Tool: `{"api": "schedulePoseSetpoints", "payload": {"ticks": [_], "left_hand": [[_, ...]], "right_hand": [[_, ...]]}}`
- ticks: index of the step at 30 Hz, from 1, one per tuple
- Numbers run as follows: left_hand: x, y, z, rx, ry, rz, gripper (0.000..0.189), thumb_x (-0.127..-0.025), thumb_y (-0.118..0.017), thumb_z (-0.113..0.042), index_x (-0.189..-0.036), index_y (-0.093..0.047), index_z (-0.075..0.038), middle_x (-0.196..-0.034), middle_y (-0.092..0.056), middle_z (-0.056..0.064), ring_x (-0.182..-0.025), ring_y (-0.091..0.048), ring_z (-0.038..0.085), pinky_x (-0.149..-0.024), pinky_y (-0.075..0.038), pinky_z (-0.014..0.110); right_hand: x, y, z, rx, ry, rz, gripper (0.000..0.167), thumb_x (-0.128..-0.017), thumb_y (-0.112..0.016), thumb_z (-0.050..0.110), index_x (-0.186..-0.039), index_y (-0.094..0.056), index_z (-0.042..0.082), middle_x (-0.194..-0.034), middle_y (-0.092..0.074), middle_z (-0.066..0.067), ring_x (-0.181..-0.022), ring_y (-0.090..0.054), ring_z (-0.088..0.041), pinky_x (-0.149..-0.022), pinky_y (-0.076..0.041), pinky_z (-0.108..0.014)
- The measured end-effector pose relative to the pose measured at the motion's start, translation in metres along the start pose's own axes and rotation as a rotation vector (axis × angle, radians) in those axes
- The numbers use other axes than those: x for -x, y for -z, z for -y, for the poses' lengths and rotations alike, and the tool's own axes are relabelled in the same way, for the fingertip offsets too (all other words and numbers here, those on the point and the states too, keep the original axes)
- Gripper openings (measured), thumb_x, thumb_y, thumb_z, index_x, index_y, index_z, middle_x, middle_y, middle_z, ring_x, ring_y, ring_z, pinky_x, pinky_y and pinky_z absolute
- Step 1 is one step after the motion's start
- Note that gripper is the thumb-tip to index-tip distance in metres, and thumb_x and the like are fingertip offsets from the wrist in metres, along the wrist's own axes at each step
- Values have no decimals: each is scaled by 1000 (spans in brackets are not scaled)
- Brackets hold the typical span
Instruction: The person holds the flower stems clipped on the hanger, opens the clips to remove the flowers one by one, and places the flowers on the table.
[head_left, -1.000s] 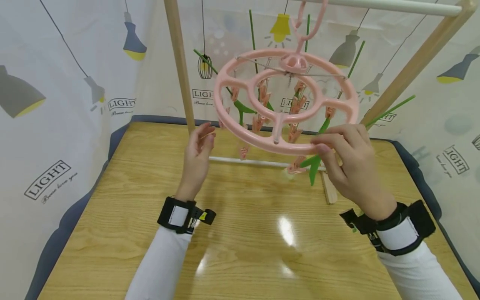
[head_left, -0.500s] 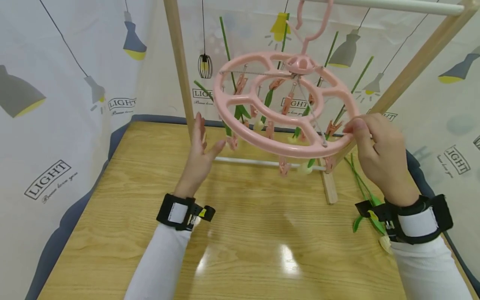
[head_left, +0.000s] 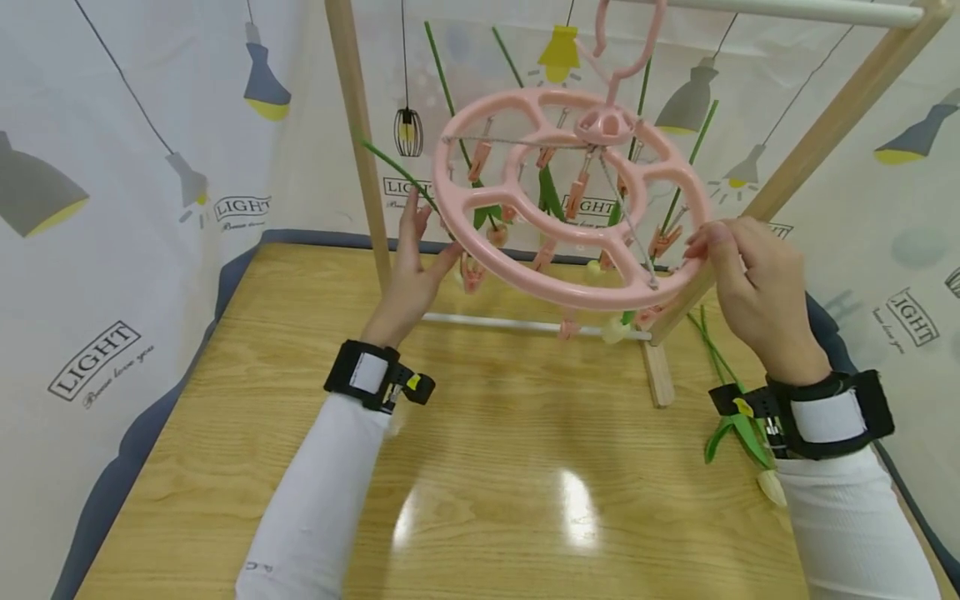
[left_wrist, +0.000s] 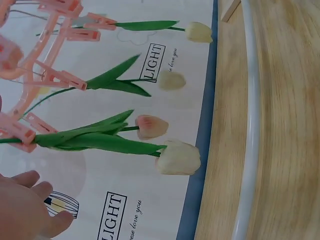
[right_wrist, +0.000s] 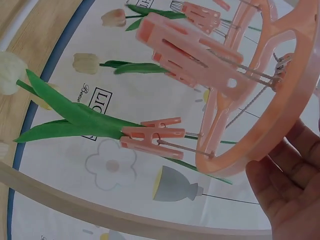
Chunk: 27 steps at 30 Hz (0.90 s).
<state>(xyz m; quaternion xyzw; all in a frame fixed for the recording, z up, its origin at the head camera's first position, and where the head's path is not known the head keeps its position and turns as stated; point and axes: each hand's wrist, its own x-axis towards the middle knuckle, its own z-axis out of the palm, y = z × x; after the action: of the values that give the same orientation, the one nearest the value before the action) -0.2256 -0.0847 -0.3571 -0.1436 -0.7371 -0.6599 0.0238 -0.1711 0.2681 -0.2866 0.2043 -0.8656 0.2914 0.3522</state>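
A round pink clip hanger [head_left: 525, 279] hangs by its hook from the rack's top bar. Several pink clips [right_wrist: 190, 55] dangle below it, and some grip artificial tulips by their stems, blooms downward. My right hand [head_left: 768, 296] pinches the right side of the ring between thumb and fingers. Beside the left rim, my left hand [head_left: 411, 279] is raised with spread fingers; whether its thumb touches anything there I cannot tell. Close to that hand in the left wrist view, a white tulip [left_wrist: 179, 158] and a pink tulip [left_wrist: 151, 127] hang together.
The wooden rack's right post [head_left: 832, 137] and left post [head_left: 360, 133] flank the hanger, with a low white bar [head_left: 510, 323] between them. At the right on the table [head_left: 487, 500] lie loose tulips [head_left: 750, 437], partly hidden by my wrist. A lamp-printed cloth [head_left: 180, 333] surrounds the table.
The hanger has turned, its spokes and clips shifting. My right hand moved from the ring's front to its right side. The left hand moved up and forward toward the left rim.
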Motion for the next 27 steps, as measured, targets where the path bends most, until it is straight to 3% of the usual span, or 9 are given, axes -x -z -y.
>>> {"api": "schedulePoseSetpoints", "payload": {"ticks": [4, 6, 9, 11, 16, 18, 22, 24, 27], "left_hand": [[-2, 1, 1, -4, -84, 18, 78, -102, -54, -22, -159, -2, -27, -163, -24, 8, -154, -16, 23, -124, -17, 58], [-3, 1, 2, -5, -152, 31, 67, -102, -53, -17, -158, -15, -22, -150, -41, 11, -149, -27, 23, -122, -22, 54], [-2, -1, 4, 18, -224, 33, 51, -103, -48, -8, -150, -29, -11, -124, -54, 16, -129, -48, 20, -113, -36, 44], [0, -2, 4, 61, -239, 26, 43, -104, -44, -4, -146, -33, -4, -119, -55, 19, -119, -53, 14, -109, -42, 37], [6, -1, 3, 130, -210, -6, 38, -104, -44, -3, -140, -37, 3, -121, -62, 26, -106, -62, 5, -102, -52, 38], [9, 0, 3, 140, -178, -12, 37, -103, -49, -5, -138, -39, 1, -113, -66, 21, -99, -65, 7, -95, -55, 38], [14, 1, 5, 165, -122, -8, 38, -99, -55, -3, -135, -41, -1, -109, -69, 13, -95, -67, 8, -93, -56, 32], [17, 2, 6, 174, -114, 1, 38, -98, -56, 1, -133, -41, 0, -112, -68, 18, -95, -67, 7, -94, -56, 28], [22, 1, 9, 176, -127, 17, 39, -96, -57, 4, -131, -41, 4, -117, -63, 30, -94, -67, 6, -92, -57, 26]], "right_hand": [[-2, 0, -3, -36, -26, 6, 42, -106, -45, 20, -83, -69, -5, -89, -69, -15, -91, -49, 20, -72, -33, -9], [-2, -1, -4, -50, -29, 8, 40, -106, -45, 18, -83, -69, -5, -93, -70, -17, -95, -51, 21, -72, -34, -8], [-2, -1, -6, -66, -31, 13, 39, -106, -45, 16, -84, -70, -5, -96, -71, -21, -100, -54, 20, -77, -38, -5], [-3, -2, -7, -76, -41, 21, 39, -106, -44, 15, -86, -71, -5, -99, -71, -24, -105, -56, 18, -79, -40, -4], [-2, -2, -10, -58, -84, 28, 39, -106, -42, 13, -88, -72, -4, -105, -73, -24, -118, -56, 12, -75, -38, -2], [-2, -2, -10, -42, -95, 12, 39, -105, -41, 13, -89, -73, -3, -107, -73, -23, -123, -56, 7, -67, -36, -3], [-1, 0, -8, -29, -97, -47, 39, -105, -44, 15, -92, -74, -6, -108, -73, -24, -125, -58, -2, -55, -31, -5], [-2, 0, -6, -28, -98, -83, 38, -104, -46, 16, -95, -75, -6, -110, -72, -23, -126, -58, -3, -62, -38, -3], [-3, 0, -5, -34, -102, -127, 35, -104, -48, 16, -99, -75, -5, -116, -71, -20, -126, -58, -6, -92, -47, -6]]}}
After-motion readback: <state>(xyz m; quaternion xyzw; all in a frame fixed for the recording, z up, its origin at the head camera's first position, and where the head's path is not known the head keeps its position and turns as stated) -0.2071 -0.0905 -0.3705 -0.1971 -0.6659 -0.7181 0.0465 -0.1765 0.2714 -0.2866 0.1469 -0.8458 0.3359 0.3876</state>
